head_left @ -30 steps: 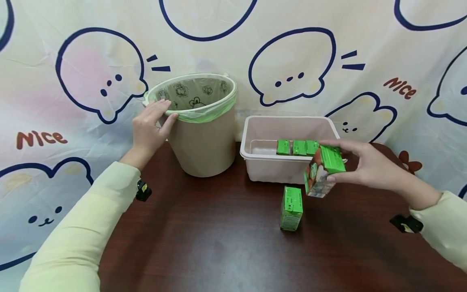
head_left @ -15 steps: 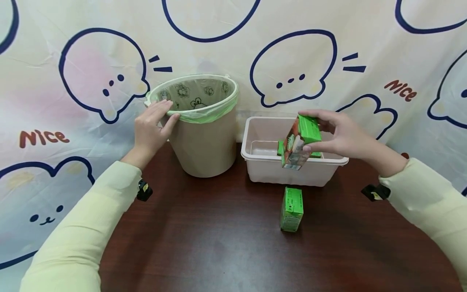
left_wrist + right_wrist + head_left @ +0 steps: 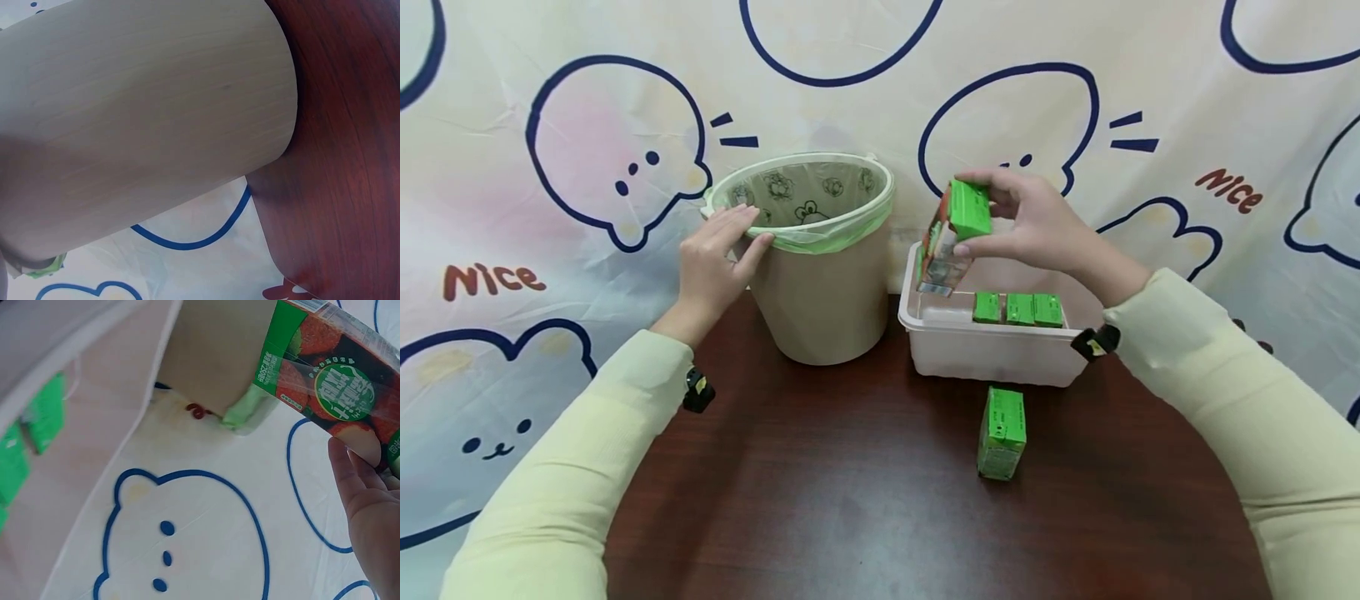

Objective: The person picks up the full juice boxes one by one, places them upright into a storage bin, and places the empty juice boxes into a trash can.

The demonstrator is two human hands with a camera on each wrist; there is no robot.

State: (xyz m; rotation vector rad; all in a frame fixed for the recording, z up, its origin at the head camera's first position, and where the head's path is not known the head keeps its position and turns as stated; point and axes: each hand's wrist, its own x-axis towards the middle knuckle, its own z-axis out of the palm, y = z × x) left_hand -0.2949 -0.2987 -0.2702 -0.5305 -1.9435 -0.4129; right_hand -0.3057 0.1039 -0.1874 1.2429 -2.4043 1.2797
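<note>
My left hand [image 3: 707, 267] grips the near-left rim of a beige trash bin [image 3: 823, 308], fingers over the edge and thumb outside. A pale green bag lines the bin; its wall [image 3: 150, 119] fills much of the left wrist view. My right hand [image 3: 1037, 225] holds a green-topped drink carton [image 3: 970, 210], tilted, above the left part of a pale plastic box [image 3: 992, 358]. Strawberry pictures cover the side of this carton [image 3: 344, 387] in the right wrist view. Several similar cartons [image 3: 1020, 309] stand in a row inside the box.
Another green drink carton [image 3: 1002, 433] stands upright on the dark wooden table [image 3: 850, 492], in front of the box. Bin and box stand side by side at the back, close to a cartoon-printed cloth [image 3: 820, 108].
My right hand has carried the drink carton left and up, from the box's front right across to its left side near the bin. My left hand stays on the bin's rim.
</note>
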